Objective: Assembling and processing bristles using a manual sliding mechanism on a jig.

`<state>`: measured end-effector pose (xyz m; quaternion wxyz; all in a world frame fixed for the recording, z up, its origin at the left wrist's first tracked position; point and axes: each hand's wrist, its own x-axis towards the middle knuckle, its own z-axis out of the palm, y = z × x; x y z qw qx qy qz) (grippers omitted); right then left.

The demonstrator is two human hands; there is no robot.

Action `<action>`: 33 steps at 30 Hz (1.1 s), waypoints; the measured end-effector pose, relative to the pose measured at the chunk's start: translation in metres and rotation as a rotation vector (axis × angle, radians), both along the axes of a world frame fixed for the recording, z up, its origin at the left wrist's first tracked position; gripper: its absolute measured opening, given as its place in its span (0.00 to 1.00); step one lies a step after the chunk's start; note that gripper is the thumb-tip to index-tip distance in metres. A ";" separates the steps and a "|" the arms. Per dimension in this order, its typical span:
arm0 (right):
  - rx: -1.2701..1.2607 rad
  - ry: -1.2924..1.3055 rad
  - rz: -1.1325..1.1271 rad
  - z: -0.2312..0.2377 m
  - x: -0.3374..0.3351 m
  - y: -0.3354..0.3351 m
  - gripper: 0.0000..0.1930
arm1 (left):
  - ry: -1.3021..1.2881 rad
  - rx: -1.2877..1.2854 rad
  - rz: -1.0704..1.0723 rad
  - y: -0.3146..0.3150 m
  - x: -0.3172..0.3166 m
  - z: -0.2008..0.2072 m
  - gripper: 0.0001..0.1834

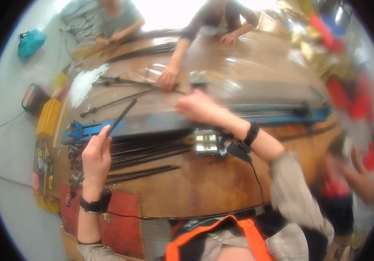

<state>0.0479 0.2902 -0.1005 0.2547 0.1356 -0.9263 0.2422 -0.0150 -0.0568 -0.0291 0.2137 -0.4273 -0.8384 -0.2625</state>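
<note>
My left hand (96, 152) is raised at the left, its fingers closed on a thin dark rod (124, 116) that slants up to the right. My right hand (197, 105) is a blurred fist over the middle of a long blue-grey metal rail (152, 124). Just beyond that fist is a small grey block (197, 79); I cannot make out whether it belongs to something in the hand. Below the rail lie several dark rods (147, 152) in a bundle. A shiny metal block (208, 142) sits under my right forearm.
Across the table (187, 187), a person's hand (168, 77) rests on dark rods. White small pieces (87, 82) are heaped at the far left, near a yellow box (48, 117). A red board (124, 222) lies in front. Another person's blurred hands (352, 174) are at the right.
</note>
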 end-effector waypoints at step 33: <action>0.272 0.117 -0.877 -0.049 0.246 0.205 0.07 | -0.033 -0.021 -0.458 0.184 -0.027 -0.088 0.11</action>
